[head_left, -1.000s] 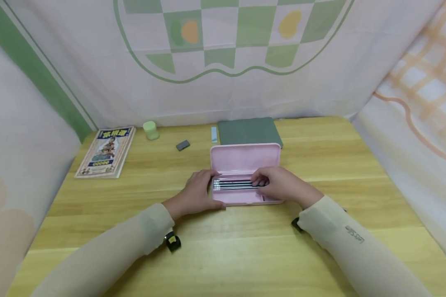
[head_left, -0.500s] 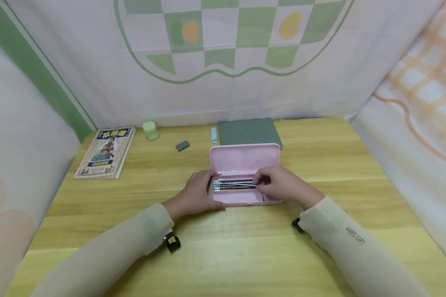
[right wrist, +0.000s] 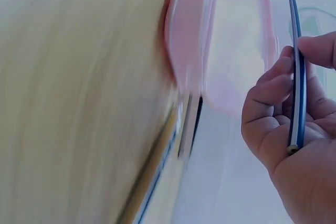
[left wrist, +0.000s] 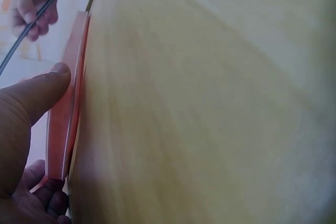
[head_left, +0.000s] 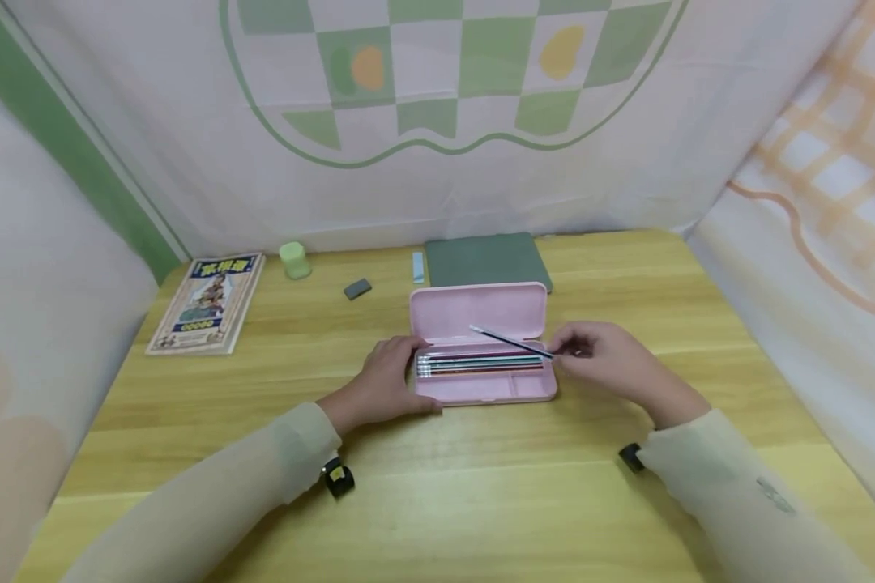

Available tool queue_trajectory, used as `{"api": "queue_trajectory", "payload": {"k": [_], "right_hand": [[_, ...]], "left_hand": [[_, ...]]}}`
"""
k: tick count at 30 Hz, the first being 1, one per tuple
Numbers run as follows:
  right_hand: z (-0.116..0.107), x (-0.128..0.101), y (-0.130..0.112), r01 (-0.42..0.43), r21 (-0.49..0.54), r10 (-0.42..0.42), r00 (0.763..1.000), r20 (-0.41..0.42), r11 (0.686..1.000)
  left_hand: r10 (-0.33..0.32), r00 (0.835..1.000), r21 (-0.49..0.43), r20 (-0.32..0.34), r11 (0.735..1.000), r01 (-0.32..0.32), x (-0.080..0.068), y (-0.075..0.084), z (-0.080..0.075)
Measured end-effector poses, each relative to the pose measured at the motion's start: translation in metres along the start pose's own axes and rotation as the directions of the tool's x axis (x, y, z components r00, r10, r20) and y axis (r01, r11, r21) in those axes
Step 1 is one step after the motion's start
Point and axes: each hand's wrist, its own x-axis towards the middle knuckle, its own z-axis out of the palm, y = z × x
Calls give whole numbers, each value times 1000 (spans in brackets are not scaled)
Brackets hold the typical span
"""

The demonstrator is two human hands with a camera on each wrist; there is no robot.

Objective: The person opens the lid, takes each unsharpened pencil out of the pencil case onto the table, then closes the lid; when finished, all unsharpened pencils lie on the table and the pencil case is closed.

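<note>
Two hands work at an open pink pencil case (head_left: 481, 389) lying near the middle of a wooden bench (head_left: 481, 502). The right hand (head_left: 612, 360) pinches a dark pencil (head_left: 510, 342) between thumb and curled fingers, its grip closed on the pencil's right end just beside the case's right edge. The pencil is raised and slanted, its free end pointing left and back across the upright lid (head_left: 477, 312). In the right wrist view the same pencil (right wrist: 296, 72) runs lengthwise across the fingers (right wrist: 270, 90), blue-and-white along its side.

The left hand (head_left: 390, 380) rests against the case's left end, thumb laid on the rim and fingers loosely curved round the corner, steadying it rather than lifting it; the left wrist view shows the thumb (left wrist: 37, 98) pressed to the pink edge (left wrist: 65, 119). Several more pencils (head_left: 477, 364) lie side by side in the tray, parallel to its long side.

Behind the case sits a grey-green notebook (head_left: 488, 259) with a small pale-blue strip (head_left: 418, 267) beside it. Farther left are a dark grey eraser (head_left: 357, 288), a light-green cylinder (head_left: 294, 261) and a illustrated booklet (head_left: 206, 301).
</note>
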Motion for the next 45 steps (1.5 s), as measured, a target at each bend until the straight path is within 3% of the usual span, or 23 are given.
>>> {"api": "queue_trajectory", "payload": {"k": [7, 11, 18, 23, 36, 45], "right_hand": [[-42, -38, 39, -82, 0, 81, 988, -131, 997], [-58, -49, 64, -147, -16, 142, 975, -171, 989], [-60, -43, 90, -214, -119, 209, 976, -55, 970], [-51, -40, 92, -233, -154, 235, 972, -5, 960], [-43, -35, 86, -188, -170, 199, 979, 49, 967], [-40, -36, 80, -194, -197, 204, 978, 34, 961]], "left_hand": [[18, 1000, -10, -2, 1000, -18, 0, 2, 1], [11, 1000, -10, 2, 1000, -11, -1, 2, 2], [1, 1000, -8, -4, 1000, -1, -1, -2, 5], [15, 1000, 8, -3, 1000, -15, -1, -4, 7], [33, 999, 12, -22, 999, -33, 0, -3, 4], [27, 999, 3, -18, 1000, -27, 0, -2, 4]]}}
